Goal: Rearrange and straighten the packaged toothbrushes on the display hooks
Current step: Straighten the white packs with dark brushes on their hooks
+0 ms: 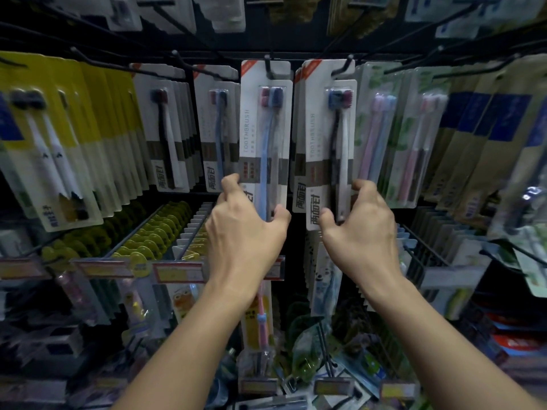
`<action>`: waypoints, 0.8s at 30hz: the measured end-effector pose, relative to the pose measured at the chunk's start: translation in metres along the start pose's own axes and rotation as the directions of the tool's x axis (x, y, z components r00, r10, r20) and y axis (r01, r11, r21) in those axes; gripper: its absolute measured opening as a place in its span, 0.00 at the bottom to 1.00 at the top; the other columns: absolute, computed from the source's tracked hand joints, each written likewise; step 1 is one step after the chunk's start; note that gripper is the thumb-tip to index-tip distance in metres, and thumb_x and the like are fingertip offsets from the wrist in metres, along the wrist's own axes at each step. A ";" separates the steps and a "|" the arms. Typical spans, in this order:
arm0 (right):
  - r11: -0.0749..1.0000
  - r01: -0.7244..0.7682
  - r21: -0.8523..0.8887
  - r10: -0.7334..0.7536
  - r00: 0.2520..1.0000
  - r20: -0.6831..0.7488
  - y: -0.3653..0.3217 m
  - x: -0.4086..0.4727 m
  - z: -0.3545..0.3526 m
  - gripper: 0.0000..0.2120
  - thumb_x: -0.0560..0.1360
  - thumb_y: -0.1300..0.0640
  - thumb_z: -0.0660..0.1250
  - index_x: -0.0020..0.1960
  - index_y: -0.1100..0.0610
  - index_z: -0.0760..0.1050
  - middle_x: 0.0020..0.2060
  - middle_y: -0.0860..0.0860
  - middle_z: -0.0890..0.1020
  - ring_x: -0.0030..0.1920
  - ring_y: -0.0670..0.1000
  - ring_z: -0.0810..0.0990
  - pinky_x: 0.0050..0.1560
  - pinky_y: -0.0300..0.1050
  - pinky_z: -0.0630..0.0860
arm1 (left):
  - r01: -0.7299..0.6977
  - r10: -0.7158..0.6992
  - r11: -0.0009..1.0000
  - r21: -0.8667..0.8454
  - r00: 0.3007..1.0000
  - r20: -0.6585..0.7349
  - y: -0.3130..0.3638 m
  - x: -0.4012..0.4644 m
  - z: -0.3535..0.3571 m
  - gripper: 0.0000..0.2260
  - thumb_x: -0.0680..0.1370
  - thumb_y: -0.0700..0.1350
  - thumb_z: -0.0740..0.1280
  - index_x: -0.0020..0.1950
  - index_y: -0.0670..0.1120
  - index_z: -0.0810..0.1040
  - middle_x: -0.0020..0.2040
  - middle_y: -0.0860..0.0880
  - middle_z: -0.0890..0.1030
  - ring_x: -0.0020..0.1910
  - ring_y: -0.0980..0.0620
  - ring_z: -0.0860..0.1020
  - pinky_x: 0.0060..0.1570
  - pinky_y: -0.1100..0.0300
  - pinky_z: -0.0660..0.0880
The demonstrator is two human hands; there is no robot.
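Two white toothbrush packs hang side by side on black hooks at the middle of the display. My left hand grips the lower end of the left pack, which holds a blue and a dark brush. My right hand grips the lower end of the right pack, which holds a dark and a white brush, with more packs stacked behind it. The left pack's hook and the right pack's hook pass through the packs' tops.
Matching white packs hang to the left, then yellow-backed packs. Pastel brush packs and blue-and-tan packs hang to the right. A lower row of hooks with price tags and children's brush packs juts out beneath my wrists.
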State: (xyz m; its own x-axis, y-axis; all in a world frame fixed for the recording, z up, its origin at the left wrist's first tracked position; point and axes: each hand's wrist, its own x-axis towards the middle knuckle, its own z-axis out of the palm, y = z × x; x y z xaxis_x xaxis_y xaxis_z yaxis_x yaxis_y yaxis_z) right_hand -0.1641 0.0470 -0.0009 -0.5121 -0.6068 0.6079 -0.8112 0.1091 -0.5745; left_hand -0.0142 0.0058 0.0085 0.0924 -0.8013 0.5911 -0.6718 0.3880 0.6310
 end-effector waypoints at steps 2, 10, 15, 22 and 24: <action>1.000 0.003 0.015 -0.003 1.000 0.013 0.000 -0.001 0.000 0.30 0.78 0.49 0.72 0.75 0.58 0.66 0.68 0.58 0.77 0.67 0.59 0.76 0.66 0.51 0.72 | 0.005 -0.005 1.000 -0.013 1.000 0.005 0.001 -0.001 0.001 0.36 0.77 0.59 0.73 0.78 0.47 0.62 0.65 0.42 0.80 0.64 0.40 0.78 0.60 0.50 0.75; 0.999 0.030 0.037 -0.030 1.000 -0.005 0.002 -0.002 0.000 0.29 0.77 0.48 0.72 0.73 0.56 0.65 0.64 0.57 0.79 0.57 0.59 0.81 0.57 0.50 0.74 | 0.014 -0.014 0.999 -0.047 1.000 -0.004 -0.001 -0.003 0.004 0.35 0.76 0.58 0.74 0.76 0.46 0.62 0.63 0.42 0.80 0.62 0.41 0.79 0.57 0.50 0.76; 0.998 0.032 0.052 -0.032 0.999 0.001 0.004 -0.002 0.000 0.28 0.77 0.49 0.73 0.71 0.55 0.65 0.63 0.56 0.79 0.56 0.58 0.82 0.53 0.46 0.72 | 0.004 -0.005 0.997 -0.081 1.000 -0.012 -0.003 -0.004 0.003 0.35 0.76 0.57 0.74 0.76 0.47 0.62 0.62 0.42 0.80 0.60 0.42 0.80 0.56 0.50 0.78; 0.996 0.046 0.075 -0.046 0.999 -0.002 0.004 -0.003 0.001 0.28 0.77 0.50 0.73 0.71 0.54 0.65 0.61 0.55 0.79 0.54 0.56 0.82 0.51 0.44 0.71 | 0.021 -0.024 0.990 -0.139 1.000 -0.018 -0.005 -0.008 0.002 0.35 0.75 0.57 0.75 0.75 0.49 0.62 0.57 0.44 0.80 0.56 0.42 0.80 0.55 0.47 0.79; 0.995 0.049 0.089 -0.048 0.999 -0.009 0.004 -0.003 0.001 0.27 0.77 0.50 0.73 0.70 0.54 0.65 0.60 0.54 0.80 0.52 0.56 0.82 0.50 0.44 0.72 | 0.027 -0.030 0.987 -0.155 0.999 -0.017 -0.006 -0.008 0.003 0.35 0.74 0.57 0.75 0.74 0.50 0.62 0.56 0.45 0.80 0.54 0.43 0.80 0.55 0.45 0.80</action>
State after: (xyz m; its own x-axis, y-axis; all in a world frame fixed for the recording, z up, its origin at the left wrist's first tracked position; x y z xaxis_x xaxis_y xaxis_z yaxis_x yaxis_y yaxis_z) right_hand -0.1661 0.0485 -0.0056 -0.4753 -0.6040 0.6398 -0.8067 0.0089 -0.5909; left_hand -0.0130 0.0089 -0.0016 0.1249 -0.8050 0.5799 -0.5467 0.4319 0.7173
